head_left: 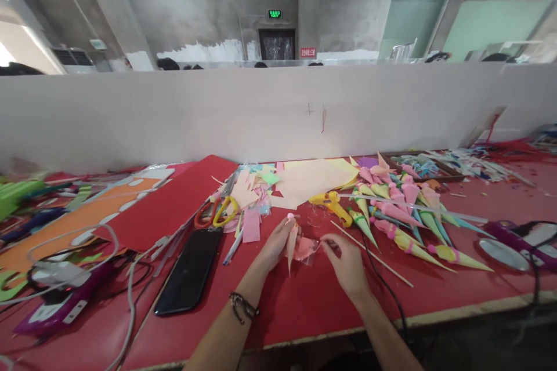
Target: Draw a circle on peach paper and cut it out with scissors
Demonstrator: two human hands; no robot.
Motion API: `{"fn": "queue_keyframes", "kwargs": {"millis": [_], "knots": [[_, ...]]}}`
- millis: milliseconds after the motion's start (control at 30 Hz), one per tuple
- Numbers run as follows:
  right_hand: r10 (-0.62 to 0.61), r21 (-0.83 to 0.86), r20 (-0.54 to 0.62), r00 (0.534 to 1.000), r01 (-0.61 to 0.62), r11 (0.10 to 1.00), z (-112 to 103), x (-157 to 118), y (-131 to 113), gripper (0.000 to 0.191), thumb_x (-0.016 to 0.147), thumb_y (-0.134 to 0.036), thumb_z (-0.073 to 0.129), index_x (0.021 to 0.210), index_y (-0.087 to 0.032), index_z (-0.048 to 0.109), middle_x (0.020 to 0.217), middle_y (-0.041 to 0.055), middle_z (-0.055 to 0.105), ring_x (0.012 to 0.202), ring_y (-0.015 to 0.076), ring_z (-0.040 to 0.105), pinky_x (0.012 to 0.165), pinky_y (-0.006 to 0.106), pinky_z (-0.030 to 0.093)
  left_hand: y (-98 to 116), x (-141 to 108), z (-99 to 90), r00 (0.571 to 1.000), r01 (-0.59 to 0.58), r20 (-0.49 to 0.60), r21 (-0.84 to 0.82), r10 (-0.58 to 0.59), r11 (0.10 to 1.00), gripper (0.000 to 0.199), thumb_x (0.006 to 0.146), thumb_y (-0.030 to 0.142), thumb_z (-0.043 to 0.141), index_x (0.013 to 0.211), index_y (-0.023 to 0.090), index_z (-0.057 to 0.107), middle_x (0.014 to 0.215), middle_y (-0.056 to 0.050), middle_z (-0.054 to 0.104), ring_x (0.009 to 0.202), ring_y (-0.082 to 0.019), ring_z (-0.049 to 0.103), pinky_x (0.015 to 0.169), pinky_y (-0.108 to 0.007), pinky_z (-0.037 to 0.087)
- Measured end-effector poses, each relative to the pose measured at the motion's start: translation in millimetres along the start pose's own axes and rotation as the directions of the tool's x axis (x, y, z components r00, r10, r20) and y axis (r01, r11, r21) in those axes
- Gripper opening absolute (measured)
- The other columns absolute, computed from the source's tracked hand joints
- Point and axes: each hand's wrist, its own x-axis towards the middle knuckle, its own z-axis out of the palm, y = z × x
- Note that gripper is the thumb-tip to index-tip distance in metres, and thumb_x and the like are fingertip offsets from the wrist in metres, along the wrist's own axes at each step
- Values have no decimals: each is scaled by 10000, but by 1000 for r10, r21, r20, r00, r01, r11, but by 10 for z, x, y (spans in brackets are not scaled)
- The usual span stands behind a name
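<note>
My left hand (278,242) is closed around a peach paper cone (291,252). The cone points down, and a small pink ball (290,217) sits at its top. My right hand (346,261) is pinched, its fingertips at the right edge of a small clear plastic bag (307,249) with pink pieces in it. Whether they grip the bag or something tiny cannot be made out. Behind my right hand lies a yellow glue gun (331,204). A thin wooden stick (374,255) lies to the right of it.
Finished-looking paper cones (404,203) in several colours are heaped at right. Scissors (216,213), a black phone (189,272), paper scraps (251,225) and a red sheet (169,203) lie left. Purple power strips (65,301) with cables sit at the left. A white partition (217,116) stands behind the red table.
</note>
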Motion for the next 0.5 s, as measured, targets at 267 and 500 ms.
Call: {"fn": "queue_keyframes", "kwargs": {"millis": [267,500], "knots": [[91,220,-48,995,-78,972,10,9,8,187,762,-334,508,778,-155,563,732,72,642,704,192,615,675,302,484,-16,-12,-53,1000,-3,31,-33,4,999,406,664,359,614,996,149,512,587,34,507,511,-69,470,510,-196,368],[67,273,-33,997,-55,961,-31,121,-200,208,751,-345,531,801,-151,589,698,61,628,633,177,605,614,288,495,-19,-71,-81,999,-1,48,-39,3,999,500,612,340,667,1054,168,510,602,45,479,504,-59,434,478,-187,329]]}}
